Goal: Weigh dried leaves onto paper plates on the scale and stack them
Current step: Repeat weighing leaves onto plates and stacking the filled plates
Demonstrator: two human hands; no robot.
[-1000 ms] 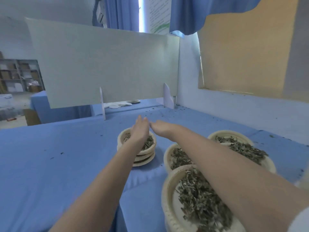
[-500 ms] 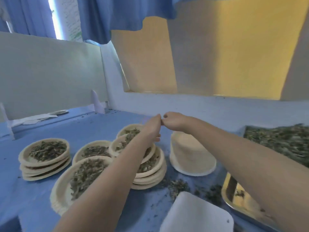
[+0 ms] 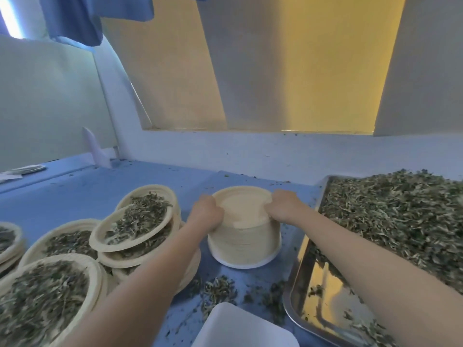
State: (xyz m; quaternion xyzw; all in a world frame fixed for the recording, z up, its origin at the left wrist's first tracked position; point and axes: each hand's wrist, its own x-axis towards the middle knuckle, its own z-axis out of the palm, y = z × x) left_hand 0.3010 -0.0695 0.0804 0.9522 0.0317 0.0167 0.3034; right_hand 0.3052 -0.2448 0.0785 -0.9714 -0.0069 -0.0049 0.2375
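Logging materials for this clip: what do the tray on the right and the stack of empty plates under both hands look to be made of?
Rectangular silver tray: likely stainless steel, polished; its bare floor mirrors the yellow wall. Stack of cream upside-down plates: apparently paper or moulded pulp, matte, with thin layered edges.

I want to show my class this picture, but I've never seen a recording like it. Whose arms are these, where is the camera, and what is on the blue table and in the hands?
There is no machine here. A person wears a wide-angle camera on the head, so you look forward and down along their two bare arms. The left hand and right hand grip opposite sides of the top of a tall stack of empty paper plates, turned upside down. To the left sit filled plates of dried leaves, several piled on one another. On the right a metal tray holds a large heap of loose dried leaves. The white object at the bottom edge may be the scale; I cannot tell. Crumbs of leaf are scattered on the blue table.
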